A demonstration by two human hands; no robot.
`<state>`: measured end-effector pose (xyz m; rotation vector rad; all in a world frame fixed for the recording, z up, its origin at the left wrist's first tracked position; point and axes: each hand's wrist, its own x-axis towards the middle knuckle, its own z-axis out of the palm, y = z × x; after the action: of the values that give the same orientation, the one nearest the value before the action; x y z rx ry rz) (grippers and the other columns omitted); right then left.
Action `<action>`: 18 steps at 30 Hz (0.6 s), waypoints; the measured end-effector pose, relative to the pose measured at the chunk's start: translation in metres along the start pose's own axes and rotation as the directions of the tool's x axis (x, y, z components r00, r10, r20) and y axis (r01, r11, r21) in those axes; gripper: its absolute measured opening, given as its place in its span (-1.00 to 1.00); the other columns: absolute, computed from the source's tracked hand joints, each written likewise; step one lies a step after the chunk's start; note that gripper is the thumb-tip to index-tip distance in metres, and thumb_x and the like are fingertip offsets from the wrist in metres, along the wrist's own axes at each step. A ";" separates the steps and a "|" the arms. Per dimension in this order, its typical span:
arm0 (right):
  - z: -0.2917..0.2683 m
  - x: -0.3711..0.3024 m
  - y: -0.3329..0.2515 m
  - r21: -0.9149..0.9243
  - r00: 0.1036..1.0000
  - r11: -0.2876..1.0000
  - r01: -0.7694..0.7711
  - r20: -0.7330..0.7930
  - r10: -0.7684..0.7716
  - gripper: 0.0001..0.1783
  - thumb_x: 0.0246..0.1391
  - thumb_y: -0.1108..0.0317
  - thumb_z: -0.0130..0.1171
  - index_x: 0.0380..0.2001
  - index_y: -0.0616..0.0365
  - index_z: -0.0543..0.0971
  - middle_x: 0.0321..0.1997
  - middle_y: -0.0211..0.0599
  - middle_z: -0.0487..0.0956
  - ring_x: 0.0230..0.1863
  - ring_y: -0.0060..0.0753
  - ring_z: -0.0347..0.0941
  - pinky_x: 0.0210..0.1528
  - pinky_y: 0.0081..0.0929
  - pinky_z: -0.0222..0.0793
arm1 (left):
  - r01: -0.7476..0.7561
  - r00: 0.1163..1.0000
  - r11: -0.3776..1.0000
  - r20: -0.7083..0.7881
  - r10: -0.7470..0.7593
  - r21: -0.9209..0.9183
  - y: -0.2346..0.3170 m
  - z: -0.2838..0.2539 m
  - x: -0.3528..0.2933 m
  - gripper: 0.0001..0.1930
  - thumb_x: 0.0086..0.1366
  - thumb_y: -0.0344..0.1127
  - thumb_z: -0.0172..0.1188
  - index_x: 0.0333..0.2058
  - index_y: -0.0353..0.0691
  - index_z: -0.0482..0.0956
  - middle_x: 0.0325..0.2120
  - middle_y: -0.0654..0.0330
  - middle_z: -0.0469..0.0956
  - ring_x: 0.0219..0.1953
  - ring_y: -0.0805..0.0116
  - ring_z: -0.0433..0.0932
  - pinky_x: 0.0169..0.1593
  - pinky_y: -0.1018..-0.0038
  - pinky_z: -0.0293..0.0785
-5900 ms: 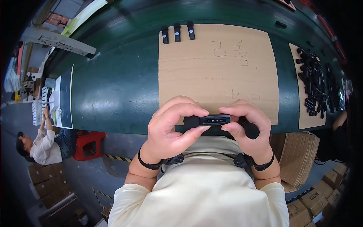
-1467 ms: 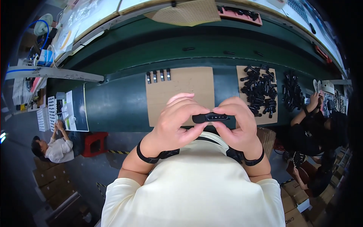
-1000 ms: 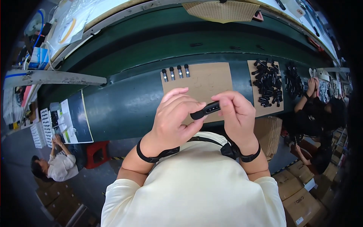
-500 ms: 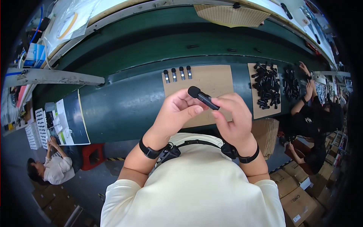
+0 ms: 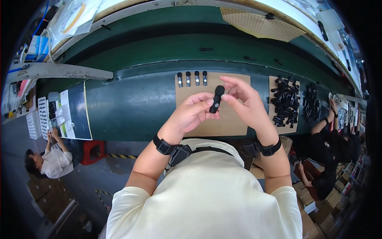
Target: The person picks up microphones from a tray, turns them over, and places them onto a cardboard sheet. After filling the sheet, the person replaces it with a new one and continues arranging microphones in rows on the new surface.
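Observation:
My left hand (image 5: 194, 110) pinches a small black clip-on microphone (image 5: 215, 104) by its body between thumb and fingers. The microphone stands nearly upright, its round foam head at the top and a small light disc low on its front. Beside the foam head is my right hand (image 5: 247, 102), its fingers apart; the thumb tip is close to the head, and whether it touches I cannot tell. Below both hands lies a flat cardboard sheet (image 5: 234, 123). Along its far left edge, several similar microphones (image 5: 197, 79) form a row, foam heads pointing away from me.
On another cardboard sheet (image 5: 272, 104) to the right is a heap of black microphones (image 5: 285, 101), with a second pile (image 5: 310, 102) past it. A few black pieces (image 5: 207, 49) lie on the far green belt. Co-workers sit at left (image 5: 55, 159) and right (image 5: 330, 151).
The microphone has turned from slanting to nearly upright and now rests in my left hand. My right hand has let go of its lower end and spread its fingers by the foam head.

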<state>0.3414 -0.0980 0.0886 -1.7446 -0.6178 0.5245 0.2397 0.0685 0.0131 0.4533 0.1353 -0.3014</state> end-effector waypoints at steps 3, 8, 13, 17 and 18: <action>-0.002 0.008 0.023 0.153 0.966 0.970 -0.189 0.204 0.156 -0.67 0.11 0.56 0.17 -0.02 0.21 0.50 -0.28 -0.48 0.48 -0.35 -0.70 0.33 -0.22 -0.69 0.33 | 0.021 0.993 0.996 -0.119 -0.011 0.089 -0.009 -0.003 0.005 -0.75 0.37 -0.30 0.11 -0.06 -0.30 0.51 -0.27 0.19 0.57 -0.24 0.35 0.57 -0.06 0.35 0.52; -0.015 0.039 0.079 -0.056 0.956 0.978 -0.199 0.210 0.207 -0.68 0.10 0.55 0.19 -0.04 0.21 0.50 -0.32 -0.51 0.48 -0.34 -0.73 0.35 -0.23 -0.68 0.35 | 0.142 0.881 0.647 -0.393 0.263 0.750 -0.022 -0.041 0.012 -0.77 0.36 -0.31 0.13 -0.10 -0.32 0.54 -0.31 0.21 0.58 -0.26 0.45 0.55 -0.10 0.49 0.48; -0.006 0.078 0.173 -0.303 0.953 0.922 -0.242 0.104 0.285 -0.75 0.05 0.48 0.25 -0.16 0.23 0.51 -0.39 -0.40 0.53 -0.32 -0.57 0.47 -0.24 -0.57 0.41 | 0.267 0.758 0.442 -0.470 0.452 0.856 -0.026 -0.100 -0.012 -0.80 0.32 -0.35 0.16 -0.18 -0.36 0.56 -0.40 0.21 0.60 -0.33 0.51 0.55 -0.18 0.56 0.47; 0.003 0.092 0.217 -0.406 0.958 0.890 -0.207 0.098 0.268 -0.73 0.03 0.43 0.27 -0.17 0.23 0.52 -0.38 -0.27 0.56 -0.31 -0.39 0.51 -0.22 -0.48 0.43 | 0.339 0.642 0.324 -0.469 0.606 0.883 -0.024 -0.136 -0.044 -0.82 0.31 -0.36 0.16 -0.24 -0.39 0.57 -0.43 0.18 0.62 -0.38 0.50 0.57 -0.25 0.55 0.48; 0.006 0.094 0.222 -0.424 0.960 0.885 -0.190 0.107 0.258 -0.71 0.02 0.41 0.27 -0.17 0.22 0.53 -0.36 -0.23 0.57 -0.31 -0.32 0.52 -0.21 -0.45 0.44 | 0.345 0.643 0.323 -0.472 0.603 0.881 -0.023 -0.143 -0.053 -0.82 0.31 -0.36 0.16 -0.24 -0.39 0.57 -0.43 0.18 0.62 -0.38 0.50 0.57 -0.25 0.55 0.48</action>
<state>0.4395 -0.0785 -0.1309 -2.2069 -0.6775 0.7434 0.1733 0.1263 -0.1135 1.8521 0.8043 0.0911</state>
